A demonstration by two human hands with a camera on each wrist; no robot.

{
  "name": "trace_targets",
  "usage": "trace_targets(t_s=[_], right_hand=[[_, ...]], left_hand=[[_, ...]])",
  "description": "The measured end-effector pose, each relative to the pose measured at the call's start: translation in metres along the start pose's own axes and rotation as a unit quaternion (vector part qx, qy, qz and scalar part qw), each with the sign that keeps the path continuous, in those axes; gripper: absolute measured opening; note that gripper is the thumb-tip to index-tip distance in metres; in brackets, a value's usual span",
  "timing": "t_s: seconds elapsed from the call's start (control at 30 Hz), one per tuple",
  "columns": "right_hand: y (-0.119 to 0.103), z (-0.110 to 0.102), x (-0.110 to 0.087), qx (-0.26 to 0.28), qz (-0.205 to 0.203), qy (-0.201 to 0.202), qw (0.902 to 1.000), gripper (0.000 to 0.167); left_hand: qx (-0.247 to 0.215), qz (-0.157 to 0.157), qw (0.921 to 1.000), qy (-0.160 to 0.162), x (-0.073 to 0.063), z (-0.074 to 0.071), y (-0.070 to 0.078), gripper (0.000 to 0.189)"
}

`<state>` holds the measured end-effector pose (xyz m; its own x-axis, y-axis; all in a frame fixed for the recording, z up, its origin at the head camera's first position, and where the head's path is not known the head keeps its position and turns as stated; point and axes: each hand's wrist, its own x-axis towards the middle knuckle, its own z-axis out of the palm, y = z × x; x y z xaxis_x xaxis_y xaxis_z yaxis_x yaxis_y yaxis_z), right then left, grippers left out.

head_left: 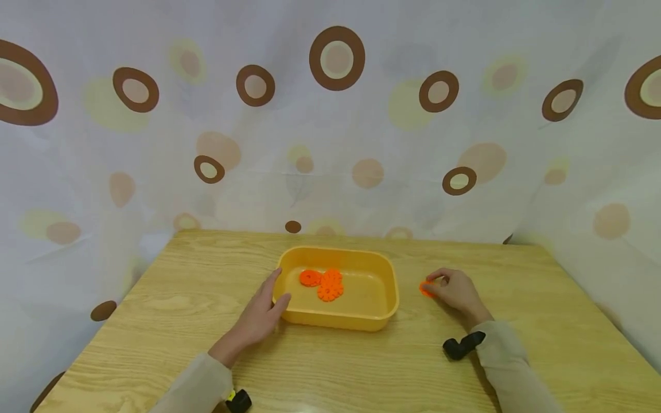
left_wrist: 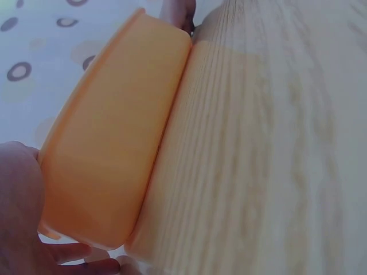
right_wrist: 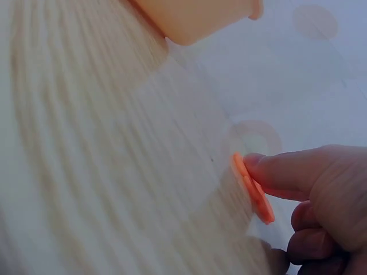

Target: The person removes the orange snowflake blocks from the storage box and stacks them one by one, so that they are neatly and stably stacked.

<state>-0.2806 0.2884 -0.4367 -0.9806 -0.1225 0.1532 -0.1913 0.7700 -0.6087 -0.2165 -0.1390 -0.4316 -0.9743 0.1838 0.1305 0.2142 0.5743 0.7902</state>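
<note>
A yellow plastic bin stands on the wooden table, holding a few orange notched discs toward its left side, some overlapping. My left hand holds the bin's left end, the thumb at the front left corner and the fingers along the end wall. To the right of the bin, my right hand pinches another orange notched disc between thumb and fingers. In the right wrist view that disc is tilted on edge, close to the tabletop, and the thumb covers part of it.
The wood-grained table runs back to a pale curtain printed with brown and beige circles. A black wrist device juts from the right sleeve, and another is by the left sleeve.
</note>
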Motion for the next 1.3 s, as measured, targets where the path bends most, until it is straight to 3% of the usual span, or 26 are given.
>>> trace_targets(t_s=[0.43,0.6,1.03,1.3], right_hand=[[0.0008,0.0079,-0.0002,-0.025,-0.021,0.024,0.9992,0.031],[0.0005,0.0097,-0.0005,-0.006,-0.024,0.018,0.9995,0.033],[0.0005,0.0022,0.0052,0.049,0.021,0.019,0.9984,0.035],[-0.0079,-0.0001,0.0037,0.07,0.003,0.019,0.9974,0.041]], left_hand=[[-0.002,0.007,1.0,0.002,-0.0022,-0.0017,-0.0037,0.063],[0.002,0.007,1.0,0.004,-0.0035,-0.0029,-0.0037,0.062],[0.013,0.021,0.9997,0.004,0.0048,-0.0018,0.0034,0.061],[0.002,0.01,0.9999,0.002,0.0018,0.0014,-0.0015,0.062]])
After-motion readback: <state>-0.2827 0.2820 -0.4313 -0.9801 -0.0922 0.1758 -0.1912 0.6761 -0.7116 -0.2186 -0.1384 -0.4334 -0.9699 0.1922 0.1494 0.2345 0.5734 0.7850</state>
